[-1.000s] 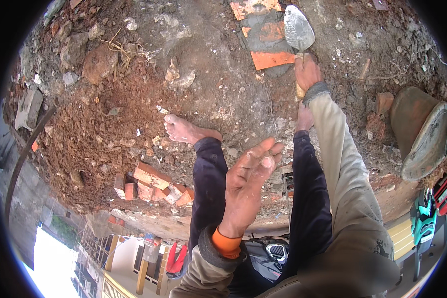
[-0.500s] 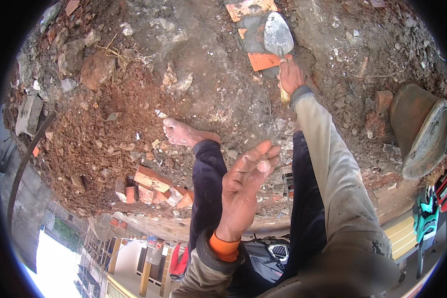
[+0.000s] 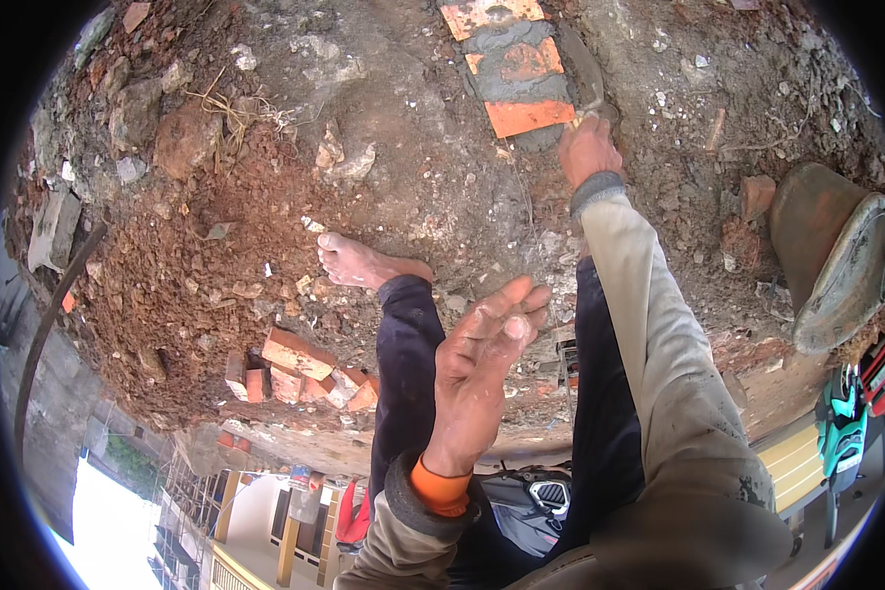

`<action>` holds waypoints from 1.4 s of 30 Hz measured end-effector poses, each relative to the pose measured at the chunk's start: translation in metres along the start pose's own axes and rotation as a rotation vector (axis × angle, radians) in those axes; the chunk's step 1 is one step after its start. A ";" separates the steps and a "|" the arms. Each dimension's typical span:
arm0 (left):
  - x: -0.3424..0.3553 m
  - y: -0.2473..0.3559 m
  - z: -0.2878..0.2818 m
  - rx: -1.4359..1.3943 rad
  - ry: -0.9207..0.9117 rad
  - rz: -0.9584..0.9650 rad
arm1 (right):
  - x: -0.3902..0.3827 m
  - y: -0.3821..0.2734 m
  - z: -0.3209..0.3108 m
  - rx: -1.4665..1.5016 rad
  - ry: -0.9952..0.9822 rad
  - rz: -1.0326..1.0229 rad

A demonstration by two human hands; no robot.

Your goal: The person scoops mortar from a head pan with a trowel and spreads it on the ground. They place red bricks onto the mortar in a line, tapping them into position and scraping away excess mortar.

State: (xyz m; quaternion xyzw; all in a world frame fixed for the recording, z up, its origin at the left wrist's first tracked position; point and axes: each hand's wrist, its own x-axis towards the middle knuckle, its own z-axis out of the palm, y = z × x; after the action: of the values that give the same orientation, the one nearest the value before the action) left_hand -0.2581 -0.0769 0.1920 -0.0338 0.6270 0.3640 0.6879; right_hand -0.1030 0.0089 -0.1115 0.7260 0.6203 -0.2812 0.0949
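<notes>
My right hand (image 3: 590,149) is closed around the handle of a trowel (image 3: 596,95), just right of the orange brickwork. The trowel's bent metal neck shows; its blade is hard to make out against the grey mortar and soil. Bands of wet grey mortar (image 3: 509,88) lie across the orange brickwork (image 3: 529,118), with bare orange faces between them. Closer to me, my left hand (image 3: 477,369) hangs in the air above the ground between my legs. Its fingers are loosely stretched, the thumb near them, and nothing shows in it.
A dirty bucket (image 3: 826,256) lies tipped on its side at the right. Broken orange bricks (image 3: 305,369) are piled left of my legs, near my bare foot (image 3: 369,264). Rubble and stones (image 3: 187,138) cover the soil at the far left. A dark curved bar (image 3: 44,324) runs along the left edge.
The trowel has turned from lying flat over the brickwork to its right side, uncovering mortar and brick. My right hand rotated with it; my left hand has barely moved.
</notes>
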 end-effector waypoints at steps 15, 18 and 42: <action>0.002 -0.001 0.002 -0.044 -0.027 -0.007 | 0.021 -0.019 -0.026 0.009 -0.149 0.018; 0.003 -0.004 0.001 -0.045 -0.025 -0.013 | 0.028 -0.020 -0.018 -0.050 -0.164 -0.003; -0.004 -0.004 -0.010 -0.035 -0.015 0.017 | 0.044 -0.101 0.022 1.181 -0.508 0.218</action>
State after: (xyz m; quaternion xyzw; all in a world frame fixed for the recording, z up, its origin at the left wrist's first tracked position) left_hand -0.2640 -0.0867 0.1923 -0.0377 0.6154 0.3813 0.6888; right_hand -0.2024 0.0568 -0.1313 0.6258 0.2423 -0.7264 -0.1483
